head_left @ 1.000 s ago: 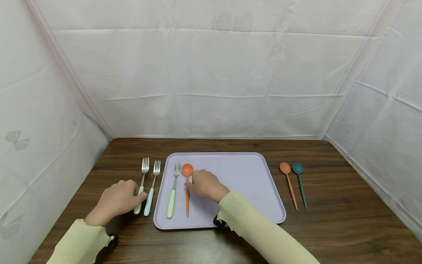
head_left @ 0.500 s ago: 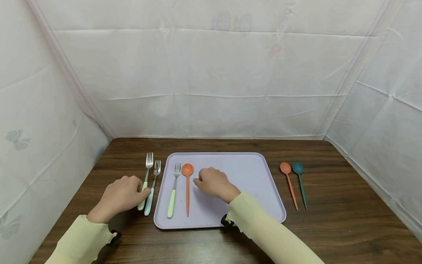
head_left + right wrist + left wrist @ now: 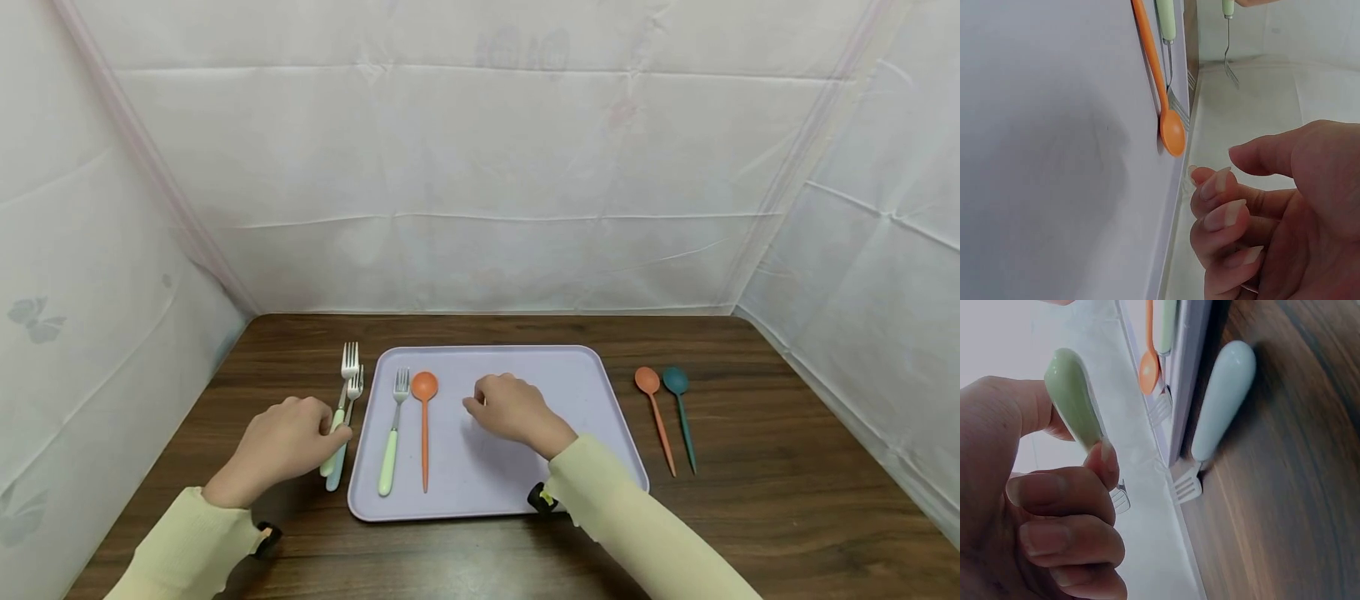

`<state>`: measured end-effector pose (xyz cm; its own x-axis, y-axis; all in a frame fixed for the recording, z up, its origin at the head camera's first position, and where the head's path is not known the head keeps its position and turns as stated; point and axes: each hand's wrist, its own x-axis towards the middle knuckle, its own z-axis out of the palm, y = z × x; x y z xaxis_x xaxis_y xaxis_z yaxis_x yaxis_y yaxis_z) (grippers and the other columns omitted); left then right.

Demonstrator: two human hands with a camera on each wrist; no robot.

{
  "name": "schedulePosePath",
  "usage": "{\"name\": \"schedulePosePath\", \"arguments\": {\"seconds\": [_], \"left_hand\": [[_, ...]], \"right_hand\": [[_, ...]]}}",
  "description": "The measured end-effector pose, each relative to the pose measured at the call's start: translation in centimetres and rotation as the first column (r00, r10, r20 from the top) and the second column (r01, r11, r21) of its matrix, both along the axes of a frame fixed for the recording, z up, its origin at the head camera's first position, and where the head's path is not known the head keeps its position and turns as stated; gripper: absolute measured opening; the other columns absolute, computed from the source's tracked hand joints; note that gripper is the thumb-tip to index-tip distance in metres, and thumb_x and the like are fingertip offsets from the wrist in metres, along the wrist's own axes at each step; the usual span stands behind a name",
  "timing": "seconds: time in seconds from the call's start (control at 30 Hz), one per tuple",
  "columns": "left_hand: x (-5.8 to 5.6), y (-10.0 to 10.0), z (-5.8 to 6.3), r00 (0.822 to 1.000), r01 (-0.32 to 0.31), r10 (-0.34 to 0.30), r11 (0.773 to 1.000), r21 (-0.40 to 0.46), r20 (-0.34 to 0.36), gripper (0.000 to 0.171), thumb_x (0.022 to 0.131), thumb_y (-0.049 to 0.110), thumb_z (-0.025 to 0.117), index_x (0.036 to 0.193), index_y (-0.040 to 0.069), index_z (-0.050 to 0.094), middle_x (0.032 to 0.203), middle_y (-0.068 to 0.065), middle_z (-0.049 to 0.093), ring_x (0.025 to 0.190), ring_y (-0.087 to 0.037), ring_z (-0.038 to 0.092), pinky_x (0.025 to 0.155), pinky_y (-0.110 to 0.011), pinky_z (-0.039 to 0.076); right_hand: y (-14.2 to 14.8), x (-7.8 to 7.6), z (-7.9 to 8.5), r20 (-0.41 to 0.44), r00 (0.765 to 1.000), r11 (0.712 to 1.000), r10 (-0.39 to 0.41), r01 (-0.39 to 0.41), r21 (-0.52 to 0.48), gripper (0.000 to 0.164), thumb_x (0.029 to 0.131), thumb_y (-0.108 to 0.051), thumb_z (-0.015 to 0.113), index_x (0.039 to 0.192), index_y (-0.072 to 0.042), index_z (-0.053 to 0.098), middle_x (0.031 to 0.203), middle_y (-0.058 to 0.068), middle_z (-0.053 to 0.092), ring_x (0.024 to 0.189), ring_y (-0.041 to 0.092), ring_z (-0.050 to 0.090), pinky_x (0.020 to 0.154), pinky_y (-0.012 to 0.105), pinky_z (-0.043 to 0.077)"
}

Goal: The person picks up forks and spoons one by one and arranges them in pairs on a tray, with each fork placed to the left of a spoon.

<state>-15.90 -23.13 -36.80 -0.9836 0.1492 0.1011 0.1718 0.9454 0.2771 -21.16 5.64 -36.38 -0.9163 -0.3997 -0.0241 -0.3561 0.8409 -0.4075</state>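
Three forks (image 3: 1071, 395), one in the left hand (image 3: 279, 446); three spoons (image 3: 424, 385), one tray (image 3: 465, 483)

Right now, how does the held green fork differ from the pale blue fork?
The held green fork has a light green handle; the pale blue fork has a pale blue one. The left hand pinches the held green fork above the table, while the pale blue fork lies on it, beside the tray. Both have silvery tines.

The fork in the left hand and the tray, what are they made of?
Fork: the tines look like shiny steel, being silvery; the green handle seems smooth plastic, perhaps ceramic, given its rounded, even surface. Tray: probably satin plastic, judging by its even lilac colour and raised rim.
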Motion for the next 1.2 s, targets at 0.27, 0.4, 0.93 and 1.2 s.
{"name": "schedulePosePath", "arguments": {"seconds": [0.27,0.4,0.93,1.2], "left_hand": [[0.1,0.7,0.6,1.0,0.011,-0.011,1.0,-0.001,-0.002,0.035,0.079,0.035,0.057,0.053,0.017,0.042,0.05,0.006,0.036,0.047,-0.012,0.034,0.043,-0.031,0.024],[0.0,1.1,0.8,1.0,0.018,-0.018,1.0,0.002,-0.008,0.035,0.079,0.034,0.057,0.053,0.016,0.042,0.05,0.005,0.036,0.047,-0.013,0.034,0.043,-0.031,0.025],[-0.5,3.1,0.4,0.998,0.059,-0.059,0.998,0.012,-0.016,0.032,0.075,0.029,0.058,0.051,0.015,0.04,0.048,0.006,0.032,0.044,-0.011,0.032,0.042,-0.028,0.021],[-0.8,3.5,0.6,0.997,0.07,-0.07,0.997,0.014,-0.033,0.032,0.074,0.029,0.058,0.052,0.016,0.039,0.048,0.007,0.032,0.045,-0.01,0.033,0.041,-0.028,0.022]], "right_hand": [[1.0,0.6,0.2,-0.024,1.0,1.0,0.001,-0.001,-0.022,0.024,0.09,-0.032,0.053,0.073,-0.016,0.058,0.061,-0.003,0.051,0.055,0.013,0.046,0.051,0.031,0.039],[1.5,0.6,0.2,-0.028,1.0,1.0,-0.005,0.004,-0.03,0.023,0.09,-0.032,0.053,0.074,-0.016,0.058,0.061,-0.003,0.051,0.055,0.013,0.047,0.051,0.031,0.039],[3.3,0.6,0.0,-0.006,1.0,0.998,-0.028,0.028,-0.052,0.024,0.09,-0.033,0.052,0.073,-0.016,0.058,0.06,-0.002,0.05,0.054,0.014,0.046,0.051,0.032,0.038],[4.3,0.4,0.2,-0.023,0.998,0.997,-0.05,0.049,-0.057,0.025,0.09,-0.033,0.054,0.071,-0.017,0.057,0.059,-0.002,0.049,0.054,0.014,0.045,0.052,0.031,0.037]]}}
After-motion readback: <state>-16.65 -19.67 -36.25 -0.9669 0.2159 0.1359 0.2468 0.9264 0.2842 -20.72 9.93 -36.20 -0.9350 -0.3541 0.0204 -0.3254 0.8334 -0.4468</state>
